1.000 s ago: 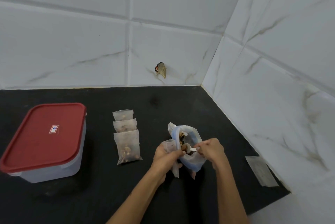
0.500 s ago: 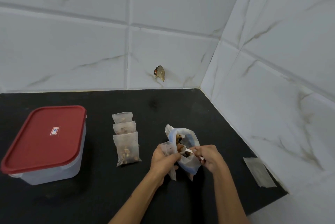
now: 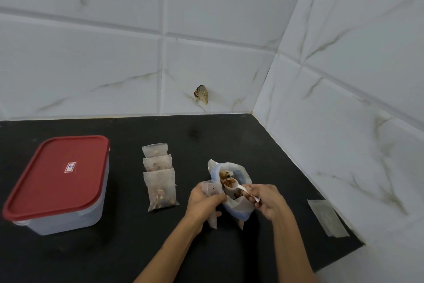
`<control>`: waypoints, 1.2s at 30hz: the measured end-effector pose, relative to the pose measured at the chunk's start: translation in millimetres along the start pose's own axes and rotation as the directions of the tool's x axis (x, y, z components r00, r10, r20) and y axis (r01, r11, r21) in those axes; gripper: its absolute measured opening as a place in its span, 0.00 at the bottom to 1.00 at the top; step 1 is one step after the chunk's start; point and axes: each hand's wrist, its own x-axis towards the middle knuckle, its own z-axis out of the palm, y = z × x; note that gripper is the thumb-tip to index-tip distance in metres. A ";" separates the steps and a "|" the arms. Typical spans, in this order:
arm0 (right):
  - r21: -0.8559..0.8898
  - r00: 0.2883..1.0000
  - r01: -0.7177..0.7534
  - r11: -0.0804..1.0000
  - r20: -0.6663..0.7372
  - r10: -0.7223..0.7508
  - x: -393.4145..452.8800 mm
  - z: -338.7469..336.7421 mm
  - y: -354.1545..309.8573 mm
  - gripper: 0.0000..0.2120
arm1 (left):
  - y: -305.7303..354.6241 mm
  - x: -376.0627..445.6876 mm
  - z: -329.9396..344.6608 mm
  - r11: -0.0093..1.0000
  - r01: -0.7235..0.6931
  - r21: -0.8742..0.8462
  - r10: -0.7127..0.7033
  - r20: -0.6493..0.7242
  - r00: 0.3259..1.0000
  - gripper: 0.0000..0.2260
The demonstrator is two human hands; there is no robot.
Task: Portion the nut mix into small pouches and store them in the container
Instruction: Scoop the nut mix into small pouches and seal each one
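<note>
Low centre of the frame, the open nut-mix bag [image 3: 238,207] stands on the black counter [image 3: 206,136]. Left lie three filled pouches [image 3: 161,188] and the red-lidded container [image 3: 57,181]; an empty pouch [image 3: 328,217] lies right. The bag's base is hidden. The left hand [image 3: 203,200] grips a small pouch [image 3: 210,188]; the right hand [image 3: 269,200] pinches a white spoon [image 3: 243,188].

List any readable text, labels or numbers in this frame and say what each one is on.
Small white sticker on the red lid of the container: red and blue print, too small and blurred to read.
No other text shows on the pouches, the nut bag or the wall tiles.
</note>
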 end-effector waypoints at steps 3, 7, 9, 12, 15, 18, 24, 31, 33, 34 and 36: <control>0.011 0.999 0.049 0.999 -0.022 -0.049 -7.5 -3.1 -3.4 0.09 | -0.6 0.8 1.2 0.990 -0.077 0.122 0.089 -0.103 0.991 0.24; 0.004 0.989 0.132 0.991 -0.065 -0.132 -28.3 -6.6 -14.9 0.08 | 10.9 -7.0 5.7 0.843 -0.291 0.453 0.424 -0.226 0.877 0.20; -0.011 0.976 0.198 0.980 -0.084 -0.199 -45.1 -6.2 -22.7 0.08 | 19.0 -12.1 9.2 0.797 -0.317 0.514 0.479 -0.216 0.851 0.18; -0.045 0.932 0.346 0.937 -0.100 -0.349 -74.5 -0.5 -32.7 0.09 | 26.6 -15.6 12.9 0.781 -0.307 0.543 0.470 -0.189 0.862 0.18; -0.105 0.864 0.487 0.867 -0.084 -0.496 -99.5 10.6 -35.6 0.10 | 30.3 -18.1 15.0 0.794 -0.311 0.523 0.455 -0.170 0.874 0.19; -0.357 0.750 0.598 0.718 -0.067 -0.658 -112.9 20.4 -29.4 0.10 | 32.3 -19.8 15.8 0.812 -0.316 0.490 0.449 -0.181 0.875 0.19; -0.636 0.581 0.631 0.445 0.006 -0.814 -117.8 34.4 -19.1 0.12 | 37.6 -23.1 12.0 0.832 -0.337 0.440 0.457 -0.199 0.867 0.19; -0.770 0.692 0.476 0.425 0.029 -0.721 -120.8 41.5 -16.7 0.19 | 41.6 -26.7 10.5 0.827 -0.397 0.398 0.493 -0.175 0.852 0.18; -0.718 0.609 0.576 0.392 0.056 -0.791 -122.4 43.0 -16.0 0.16 | 42.2 -27.2 9.5 0.832 -0.405 0.379 0.495 -0.177 0.851 0.17; -0.702 0.593 0.601 0.382 0.071 -0.802 -121.6 44.5 -15.7 0.16 | 42.6 -27.4 8.9 0.835 -0.410 0.368 0.495 -0.175 0.851 0.18; -0.694 0.580 0.609 0.383 0.061 -0.813 -119.7 46.7 -12.3 0.14 | 43.1 -27.7 8.3 0.832 -0.419 0.364 0.501 -0.169 0.849 0.18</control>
